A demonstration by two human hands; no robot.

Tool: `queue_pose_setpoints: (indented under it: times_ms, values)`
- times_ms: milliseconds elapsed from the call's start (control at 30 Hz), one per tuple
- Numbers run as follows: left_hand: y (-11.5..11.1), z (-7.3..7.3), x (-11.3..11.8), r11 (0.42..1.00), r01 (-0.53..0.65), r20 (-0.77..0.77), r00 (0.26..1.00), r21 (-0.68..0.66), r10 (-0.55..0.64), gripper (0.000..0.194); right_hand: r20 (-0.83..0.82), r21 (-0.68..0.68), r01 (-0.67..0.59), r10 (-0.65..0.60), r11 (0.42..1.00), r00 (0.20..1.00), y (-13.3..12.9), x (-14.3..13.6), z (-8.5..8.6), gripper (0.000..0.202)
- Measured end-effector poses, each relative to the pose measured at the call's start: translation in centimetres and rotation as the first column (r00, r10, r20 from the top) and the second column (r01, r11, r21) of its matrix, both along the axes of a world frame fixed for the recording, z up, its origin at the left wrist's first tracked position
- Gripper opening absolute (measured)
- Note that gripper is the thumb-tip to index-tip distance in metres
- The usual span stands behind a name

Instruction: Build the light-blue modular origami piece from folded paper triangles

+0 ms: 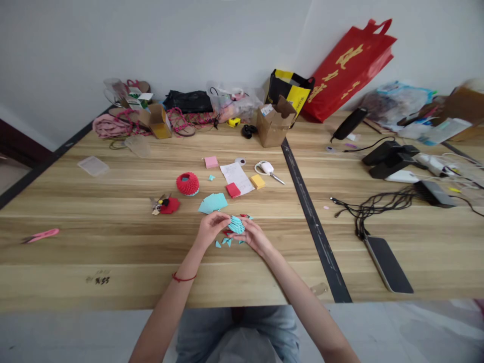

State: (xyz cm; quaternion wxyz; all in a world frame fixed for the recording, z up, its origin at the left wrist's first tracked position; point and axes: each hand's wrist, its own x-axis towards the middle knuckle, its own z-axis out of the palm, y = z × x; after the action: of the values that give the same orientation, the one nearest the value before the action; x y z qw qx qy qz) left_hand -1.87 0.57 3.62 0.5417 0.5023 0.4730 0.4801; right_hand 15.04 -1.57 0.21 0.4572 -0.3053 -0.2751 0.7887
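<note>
Between my two hands is a light-blue piece of modular origami (pixel 236 225), built from rows of folded paper units. My left hand (pixel 212 227) pinches its left side, and my right hand (pixel 257 236) grips it from the right. Beneath them lie loose blue folded paper triangles (pixel 226 242) and some red ones, partly hidden by my fingers. Just beyond my left hand is a fan of blue paper sheets (pixel 213 202). Farther back stands a round red origami piece (pixel 187 184) with a blue base.
Around the middle lie red paper (pixel 233 190), yellow paper (pixel 257 181), pink paper (pixel 211 162), a written sheet (pixel 235 176) and white-handled scissors (pixel 269 170). Pink scissors (pixel 41 235) lie far left. Cables and a power bank (pixel 389 264) are on the right; boxes and bags line the wall.
</note>
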Motion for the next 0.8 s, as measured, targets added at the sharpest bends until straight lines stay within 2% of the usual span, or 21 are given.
queue_pose_setpoints:
  times_ms: [367, 600, 800]
  values:
    - [0.3, -0.2, -0.4, 0.998, -0.068, -0.028, 0.997, -0.001, 0.068, 0.027, 0.051, 0.022, 0.015, -0.016, 1.000, 0.999, -0.1, -0.1, 0.3, 0.038]
    - [0.1, -0.3, 0.2, 0.996, -0.016, 0.001, 1.000, -0.083, 0.016, 0.031, 0.066, 0.080, 0.096, -0.101, 0.992, 0.993, -0.2, -0.3, 0.8, 0.035]
    - [0.5, -1.0, -0.2, 0.988, -0.104, 0.019, 0.994, -0.112, 0.107, 0.033, 0.094, 0.101, 0.103, -0.112, 0.990, 0.989, -0.2, -0.4, 0.9, 0.039]
